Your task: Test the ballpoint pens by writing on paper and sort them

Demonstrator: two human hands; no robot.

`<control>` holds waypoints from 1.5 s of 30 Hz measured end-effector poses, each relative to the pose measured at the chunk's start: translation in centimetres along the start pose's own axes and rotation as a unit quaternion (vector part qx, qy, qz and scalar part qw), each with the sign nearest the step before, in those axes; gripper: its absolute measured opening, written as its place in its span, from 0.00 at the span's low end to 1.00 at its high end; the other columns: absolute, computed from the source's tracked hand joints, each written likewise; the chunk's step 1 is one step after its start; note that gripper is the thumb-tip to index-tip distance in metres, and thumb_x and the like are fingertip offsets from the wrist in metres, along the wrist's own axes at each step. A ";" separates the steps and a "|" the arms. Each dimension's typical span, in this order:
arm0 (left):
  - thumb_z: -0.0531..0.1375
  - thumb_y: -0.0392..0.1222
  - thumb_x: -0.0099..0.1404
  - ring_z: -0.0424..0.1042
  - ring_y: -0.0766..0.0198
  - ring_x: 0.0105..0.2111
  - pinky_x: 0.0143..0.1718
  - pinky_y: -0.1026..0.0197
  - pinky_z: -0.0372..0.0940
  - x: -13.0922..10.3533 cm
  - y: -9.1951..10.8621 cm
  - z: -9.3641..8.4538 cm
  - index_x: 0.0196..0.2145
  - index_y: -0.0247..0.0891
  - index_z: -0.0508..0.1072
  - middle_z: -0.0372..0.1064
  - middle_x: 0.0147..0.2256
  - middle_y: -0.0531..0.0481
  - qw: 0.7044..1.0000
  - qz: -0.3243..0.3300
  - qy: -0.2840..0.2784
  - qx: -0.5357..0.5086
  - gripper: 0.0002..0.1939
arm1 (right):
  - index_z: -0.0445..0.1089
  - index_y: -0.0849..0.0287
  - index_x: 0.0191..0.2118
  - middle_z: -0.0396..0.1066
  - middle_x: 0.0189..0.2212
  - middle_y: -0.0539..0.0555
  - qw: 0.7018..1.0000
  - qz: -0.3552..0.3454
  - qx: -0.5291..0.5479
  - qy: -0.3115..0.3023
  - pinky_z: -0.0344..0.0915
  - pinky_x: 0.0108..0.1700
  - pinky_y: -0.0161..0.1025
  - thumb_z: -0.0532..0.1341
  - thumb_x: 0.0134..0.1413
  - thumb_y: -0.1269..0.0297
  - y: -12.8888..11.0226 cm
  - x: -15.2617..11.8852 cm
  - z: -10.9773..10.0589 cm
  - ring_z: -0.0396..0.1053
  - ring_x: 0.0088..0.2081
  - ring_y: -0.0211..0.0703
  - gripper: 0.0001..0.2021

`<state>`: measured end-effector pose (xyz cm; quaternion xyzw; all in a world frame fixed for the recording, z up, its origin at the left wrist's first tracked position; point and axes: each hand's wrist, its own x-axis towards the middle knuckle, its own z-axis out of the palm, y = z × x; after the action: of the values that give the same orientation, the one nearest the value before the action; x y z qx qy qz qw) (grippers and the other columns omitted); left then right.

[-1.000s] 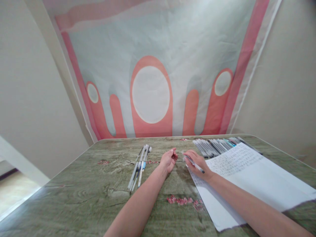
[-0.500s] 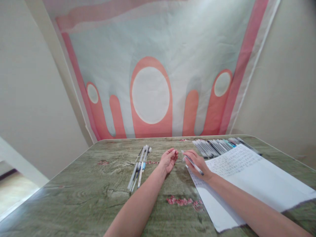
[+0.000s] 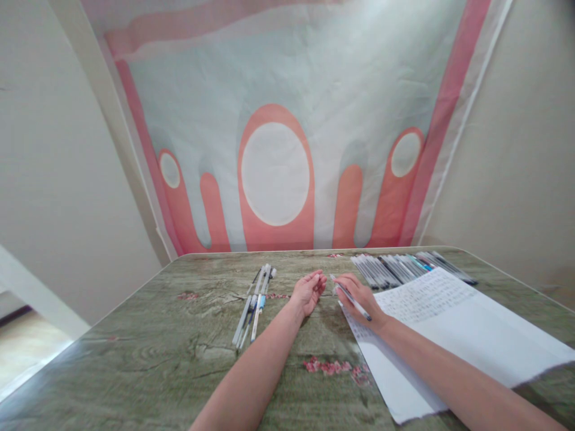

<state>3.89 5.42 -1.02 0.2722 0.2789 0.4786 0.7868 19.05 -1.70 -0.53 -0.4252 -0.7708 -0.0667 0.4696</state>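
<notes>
My right hand [image 3: 357,293] is closed round a slim pen [image 3: 357,304] with a pale barrel and a dark end that points down toward my wrist. It hovers by the left edge of a sheet of paper [image 3: 471,335], which carries rows of handwriting across its upper part. Just left of it, my left hand [image 3: 309,292] is turned palm inward, fingers curled and thumb pressed to them. Whatever it pinches, if anything, is too small to make out. A narrow gap separates the two hands.
Several pens and refills [image 3: 254,305] lie in a loose group on the left of the wood-patterned table [image 3: 157,359]. A long row of pens [image 3: 395,269] lies behind the paper. A pink and grey patterned cloth [image 3: 287,72] hangs beyond the table.
Both hands keep nearly the same pose, the pen still in the right. The left fingers have shifted very slightly to the right. The view has moved a touch.
</notes>
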 end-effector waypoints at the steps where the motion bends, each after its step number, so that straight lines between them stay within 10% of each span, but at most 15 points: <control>1: 0.56 0.29 0.57 0.69 0.71 0.26 0.30 0.69 0.66 0.0 0.0 0.0 0.36 0.30 0.68 0.69 0.25 0.47 1.000 0.003 0.006 -0.003 0.07 | 0.61 0.56 0.45 0.64 0.39 0.57 1.000 -0.003 0.001 0.003 0.67 0.40 0.40 0.51 0.53 0.68 0.0 0.0 0.0 0.67 0.39 0.42 0.12; 15: 0.57 0.29 0.57 0.69 0.73 0.25 0.30 0.71 0.66 0.0 0.2 0.2 0.29 0.29 0.68 0.68 0.25 0.48 0.997 0.007 0.038 -0.064 0.01 | 0.61 0.57 0.45 0.64 0.39 0.57 1.000 -0.003 -0.003 0.002 0.67 0.39 0.40 0.51 0.53 0.68 0.4 -0.2 0.4 0.66 0.39 0.42 0.12; 45: 0.58 0.39 0.55 0.60 0.72 0.24 0.30 0.69 0.54 -0.4 -0.3 0.1 0.36 0.37 0.64 0.61 0.23 0.56 0.958 0.144 -0.080 0.236 0.11 | 0.65 0.56 0.43 0.69 0.36 0.56 0.998 -0.049 0.033 -0.004 0.68 0.38 0.38 0.51 0.53 0.68 -0.7 0.1 0.0 0.68 0.38 0.40 0.11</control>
<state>3.96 4.97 -1.10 0.5251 0.2778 0.4842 0.6424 18.56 -2.07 -0.22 -0.3715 -0.7946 -0.0626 0.4761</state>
